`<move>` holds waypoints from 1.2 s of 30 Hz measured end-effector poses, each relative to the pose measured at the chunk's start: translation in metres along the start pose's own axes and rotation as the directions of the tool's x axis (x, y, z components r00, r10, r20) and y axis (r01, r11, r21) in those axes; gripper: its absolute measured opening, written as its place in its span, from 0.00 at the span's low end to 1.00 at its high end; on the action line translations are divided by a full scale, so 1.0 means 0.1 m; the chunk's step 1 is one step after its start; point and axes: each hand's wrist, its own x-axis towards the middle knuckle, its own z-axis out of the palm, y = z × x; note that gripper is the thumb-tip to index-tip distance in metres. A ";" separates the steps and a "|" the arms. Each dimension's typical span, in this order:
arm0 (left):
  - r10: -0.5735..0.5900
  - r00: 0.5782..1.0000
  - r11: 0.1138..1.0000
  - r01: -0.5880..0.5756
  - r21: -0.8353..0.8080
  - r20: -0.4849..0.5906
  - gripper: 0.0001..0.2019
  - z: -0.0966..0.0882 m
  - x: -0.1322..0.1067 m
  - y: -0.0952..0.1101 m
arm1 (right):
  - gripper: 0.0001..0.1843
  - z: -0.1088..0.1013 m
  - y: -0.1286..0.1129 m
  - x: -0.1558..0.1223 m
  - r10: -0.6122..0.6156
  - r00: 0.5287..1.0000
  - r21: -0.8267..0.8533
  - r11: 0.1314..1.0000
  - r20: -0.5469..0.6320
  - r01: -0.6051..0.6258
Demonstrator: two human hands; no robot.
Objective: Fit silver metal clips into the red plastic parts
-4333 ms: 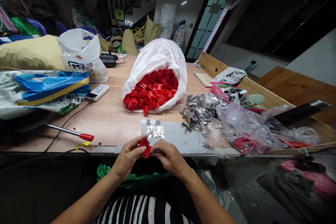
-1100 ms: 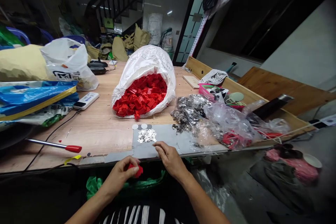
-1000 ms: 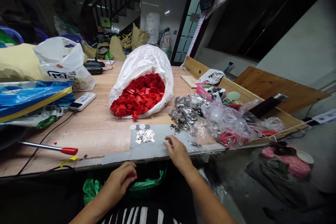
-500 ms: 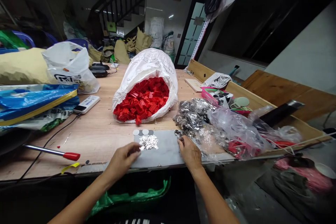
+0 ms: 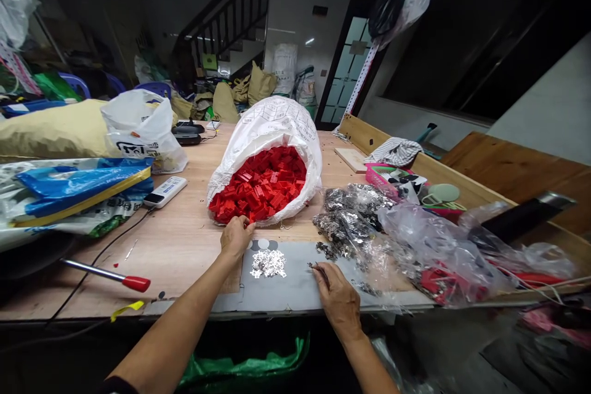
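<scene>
A white woven sack [image 5: 289, 117] lies on its side with its mouth facing me, full of small red plastic pieces [image 5: 265, 181]. At the lower lip of that mouth is my left hand [image 5: 236, 237], its fingertips closed on a red piece. My right hand [image 5: 339, 295] pinches a small dark metal piece [image 5: 311, 265] above the grey mat [image 5: 290, 289]. Between the hands, a small heap of shiny silver metal parts [image 5: 268, 263] rests on the mat. Loose dark metal pieces [image 5: 327, 250] lie just beyond my right hand.
Plastic bags of metal parts [image 5: 353, 203] crowd the right side, beside a pink basket [image 5: 379, 177] and a wooden ledge [image 5: 420, 163]. On the left are a red-handled lever [image 5: 136, 283], a white device [image 5: 165, 191] with a cable, and blue-and-white sacking [image 5: 83, 191].
My left hand has moved from beside the silver heap up to the sack's mouth. My right hand has drawn back slightly from the dark pieces with one in its fingertips. The view has shifted.
</scene>
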 end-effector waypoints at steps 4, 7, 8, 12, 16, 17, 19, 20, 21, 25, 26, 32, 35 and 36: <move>0.014 1.000 0.997 -0.016 -0.082 -0.024 0.07 -0.10 -0.17 -0.08 | 0.16 0.03 0.05 0.00 0.004 0.999 0.042 0.999 -0.042 -0.003; 0.037 0.999 0.980 -0.039 -0.194 -0.010 0.06 -0.20 -0.38 -0.18 | 0.16 0.02 0.07 0.00 0.044 0.999 0.074 0.996 -0.024 -0.042; 0.045 0.999 0.970 -0.042 -0.240 0.008 0.06 -0.23 -0.45 -0.21 | 0.16 0.01 0.07 0.01 0.067 0.998 0.088 0.994 -0.006 -0.066; 0.080 0.995 0.916 -0.050 -0.398 0.059 0.08 -0.35 -0.75 -0.31 | 0.14 -0.08 -0.03 0.04 0.154 0.985 0.231 0.959 0.071 -0.167; 0.152 0.987 0.868 -0.114 -0.483 0.041 0.09 -0.45 -1.00 -0.32 | 0.13 -0.20 -0.35 0.05 0.158 0.978 0.409 0.890 0.139 -0.202; 0.184 0.983 0.861 -0.152 -0.485 0.020 0.08 -0.47 -1.05 -0.31 | 0.13 -0.23 -0.46 0.04 0.140 0.977 0.438 0.877 0.159 -0.196; 0.254 0.966 0.856 -0.246 -0.454 -0.043 0.11 -0.51 -1.16 -0.29 | 0.11 -0.29 -0.67 0.03 0.094 0.977 0.484 0.856 0.193 -0.178; 0.288 0.955 0.856 -0.292 -0.426 -0.075 0.14 -0.53 -1.20 -0.28 | 0.10 -0.31 -0.77 0.03 0.071 0.976 0.505 0.847 0.204 -0.167; 0.322 0.941 0.856 -0.335 -0.394 -0.099 0.16 -0.54 -1.24 -0.27 | 0.09 -0.33 -0.86 0.03 0.048 0.976 0.523 0.838 0.213 -0.156; 0.459 0.879 0.841 -0.477 -0.255 -0.130 0.15 -0.60 -1.35 -0.20 | 0.05 -0.35 -1.11 0.05 -0.032 0.977 0.579 0.809 0.211 -0.098; 0.488 0.863 0.833 -0.505 -0.224 -0.129 0.13 -0.62 -1.37 -0.18 | 0.04 -0.34 -1.15 0.06 -0.053 0.977 0.589 0.804 0.204 -0.080; 0.578 0.804 0.783 -0.594 -0.182 -0.136 0.13 -0.69 -1.45 -0.05 | 0.05 -0.31 -1.23 0.07 -0.199 0.959 0.548 0.834 0.202 0.058; 0.585 0.800 0.776 -0.599 -0.197 -0.131 0.14 -0.71 -1.49 -0.02 | 0.06 -0.32 -1.23 0.05 -0.221 0.951 0.531 0.844 0.216 0.075; 0.584 0.801 0.775 -0.598 -0.203 -0.128 0.14 -0.71 -1.49 -0.02 | 0.06 -0.33 -1.23 0.05 -0.222 0.949 0.532 0.844 0.224 0.072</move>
